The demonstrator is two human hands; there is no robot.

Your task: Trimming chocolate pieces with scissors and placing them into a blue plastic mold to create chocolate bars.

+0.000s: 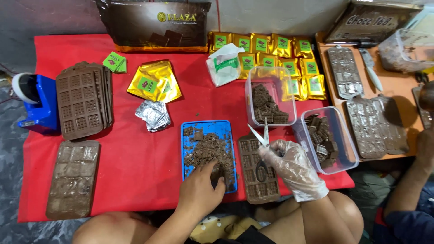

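Here, left hand (199, 190) palm-down, fingers grasping chocolate pieces (205, 151); gloved right hand (291, 167) clenched round scissors (262, 140).

**Camera setup: single head view**

One head-worn camera, looking steeply down and forward from above the seated person's knees. Close range: the low red-cloth-covered table (135, 171) fills most of the frame, the grey wall (280, 16) along the top edge. No second view.

light: bright, even | shadows: soft | glare: foil packets (155, 81) | edges: slightly bowed
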